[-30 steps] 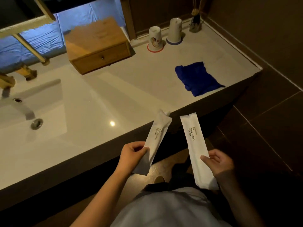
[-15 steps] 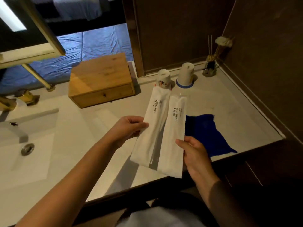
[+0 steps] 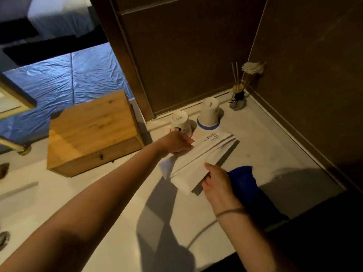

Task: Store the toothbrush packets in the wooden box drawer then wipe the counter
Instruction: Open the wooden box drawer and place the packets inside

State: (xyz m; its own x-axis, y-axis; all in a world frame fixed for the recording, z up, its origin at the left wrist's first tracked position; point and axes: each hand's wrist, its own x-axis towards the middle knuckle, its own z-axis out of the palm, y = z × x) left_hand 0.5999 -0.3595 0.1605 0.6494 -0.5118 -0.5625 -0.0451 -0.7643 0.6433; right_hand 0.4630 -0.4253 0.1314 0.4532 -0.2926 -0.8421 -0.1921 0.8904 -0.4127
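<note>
Two white toothbrush packets [image 3: 198,158] are held side by side, low over the pale counter [image 3: 110,203], slanting from near left to far right. My left hand [image 3: 174,142] grips their far-left edge. My right hand [image 3: 214,179] holds their near end. The wooden box [image 3: 92,130] stands to the left, its drawer [image 3: 98,157] closed, with a small dark knob on the front. A blue cloth [image 3: 245,183] lies on the counter right of my right hand, partly hidden by it.
Two upturned cups [image 3: 179,121] [image 3: 209,112] stand behind the packets near the back wall. A reed diffuser [image 3: 238,97] sits in the far right corner. The sink drain [image 3: 3,238] shows at the far left. The counter's front edge [image 3: 255,234] runs along the lower right.
Both hands have carried the packets forward over the counter and lowered them, turning them from upright to nearly flat and side by side. The view has shifted closer to the counter.
</note>
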